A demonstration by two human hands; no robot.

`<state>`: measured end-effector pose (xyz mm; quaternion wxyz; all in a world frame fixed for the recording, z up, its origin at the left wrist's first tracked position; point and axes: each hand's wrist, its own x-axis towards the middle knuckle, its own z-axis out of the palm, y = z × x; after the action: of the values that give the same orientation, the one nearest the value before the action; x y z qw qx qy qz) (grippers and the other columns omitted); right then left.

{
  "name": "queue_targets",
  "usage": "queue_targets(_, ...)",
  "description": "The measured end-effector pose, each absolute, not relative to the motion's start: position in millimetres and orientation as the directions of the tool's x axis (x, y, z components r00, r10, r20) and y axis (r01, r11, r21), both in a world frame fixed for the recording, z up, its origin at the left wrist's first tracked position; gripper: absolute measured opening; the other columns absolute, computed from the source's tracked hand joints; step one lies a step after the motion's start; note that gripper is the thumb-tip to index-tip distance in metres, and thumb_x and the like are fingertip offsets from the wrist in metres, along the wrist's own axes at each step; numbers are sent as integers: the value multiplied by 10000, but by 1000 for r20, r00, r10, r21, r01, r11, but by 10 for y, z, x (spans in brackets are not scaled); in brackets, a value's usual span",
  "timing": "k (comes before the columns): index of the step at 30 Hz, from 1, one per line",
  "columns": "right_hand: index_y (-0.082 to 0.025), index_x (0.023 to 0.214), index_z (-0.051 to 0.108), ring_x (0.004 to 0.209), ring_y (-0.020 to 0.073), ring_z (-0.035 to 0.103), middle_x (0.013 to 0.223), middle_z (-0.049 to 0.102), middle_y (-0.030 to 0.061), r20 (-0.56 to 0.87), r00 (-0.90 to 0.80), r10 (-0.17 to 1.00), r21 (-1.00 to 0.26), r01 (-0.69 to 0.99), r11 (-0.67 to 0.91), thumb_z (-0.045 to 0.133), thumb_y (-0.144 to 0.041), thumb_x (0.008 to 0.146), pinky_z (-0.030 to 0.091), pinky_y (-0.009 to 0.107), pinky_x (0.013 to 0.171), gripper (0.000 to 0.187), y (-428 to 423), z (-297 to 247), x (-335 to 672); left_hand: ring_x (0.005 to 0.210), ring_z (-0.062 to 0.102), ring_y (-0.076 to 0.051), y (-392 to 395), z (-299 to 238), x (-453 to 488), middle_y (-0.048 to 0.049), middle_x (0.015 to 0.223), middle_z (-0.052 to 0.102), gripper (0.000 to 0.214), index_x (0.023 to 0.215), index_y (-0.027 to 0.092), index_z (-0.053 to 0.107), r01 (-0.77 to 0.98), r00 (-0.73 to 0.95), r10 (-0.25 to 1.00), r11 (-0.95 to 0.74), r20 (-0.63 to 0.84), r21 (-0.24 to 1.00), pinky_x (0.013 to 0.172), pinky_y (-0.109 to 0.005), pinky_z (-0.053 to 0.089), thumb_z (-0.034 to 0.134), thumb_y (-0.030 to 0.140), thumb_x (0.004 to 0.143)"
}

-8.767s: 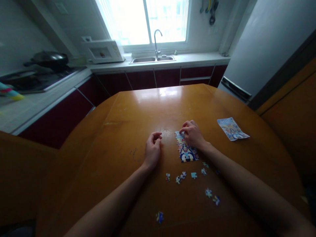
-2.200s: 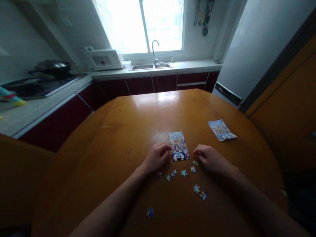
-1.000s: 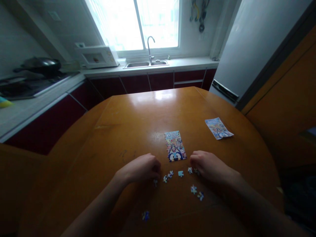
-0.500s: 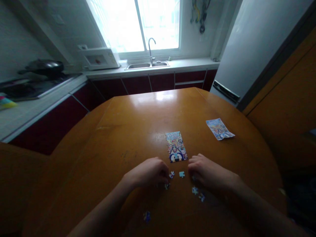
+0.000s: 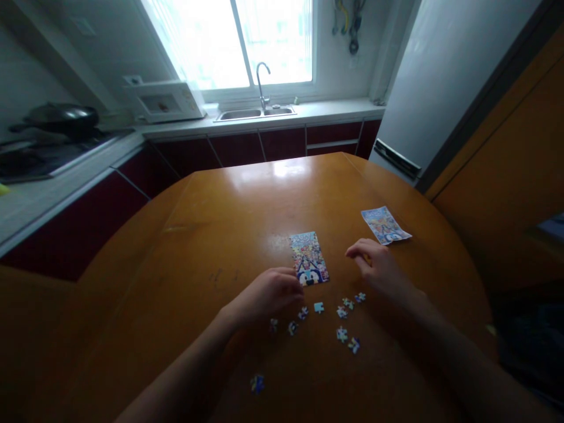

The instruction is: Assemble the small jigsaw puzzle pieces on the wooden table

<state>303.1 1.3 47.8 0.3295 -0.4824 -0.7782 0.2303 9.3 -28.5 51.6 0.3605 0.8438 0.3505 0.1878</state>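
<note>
1 puzzle beside left hand

We are looking at a small, colourful jigsaw panel lying flat, its long side running away from us, a blue cartoon face at its near end. Loose pieces are lying scattered just below it, one stray piece sitting nearer us.

Room to the left and far side
The table is bare wood there; puzzle, loose pieces and leaflet crowd the right.
</note>
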Motion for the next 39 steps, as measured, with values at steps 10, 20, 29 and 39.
queue_targets(10,-202,845,674,864,192,618,893,688,50,235,-304,923,-681,627,380,517,-102,857,470,335,800,187,23,494,3046,744,584,-134,-111,227,-139,-54,840,647,165,931,154,705,490,307,892,-447,332,748,642,-233,446,555,223,939)
queue_targets(20,-186,868,694,892,191,618,923,687,57,170,-330,928,-656,665,357,532,-86,867,465,340,838,191,17,501,3062,575,478,-83,-90,94,-162,20,717,566,249,1135,146,642,554,283,934,-346,219,757,541,-188,389,527,251,939)
queue_targets(29,-188,901,725,895,187,629,945,697,62,123,-383,916,-627,685,370,537,-74,864,477,332,836,222,27,488,3090,577,490,-87,-89,110,-166,11,731,582,246,1128,148,642,550,312,929,-346,197,760,538,-190,391,518,244,938)
queue_targets(39,-199,964,733,891,185,631,958,697,65,99,-423,901,-622,680,388,543,-98,875,487,330,830,232,-37,460,2996,573,475,-91,-83,106,-167,13,703,581,235,1083,142,667,569,329,922,-367,206,736,529,-187,374,519,250,935)
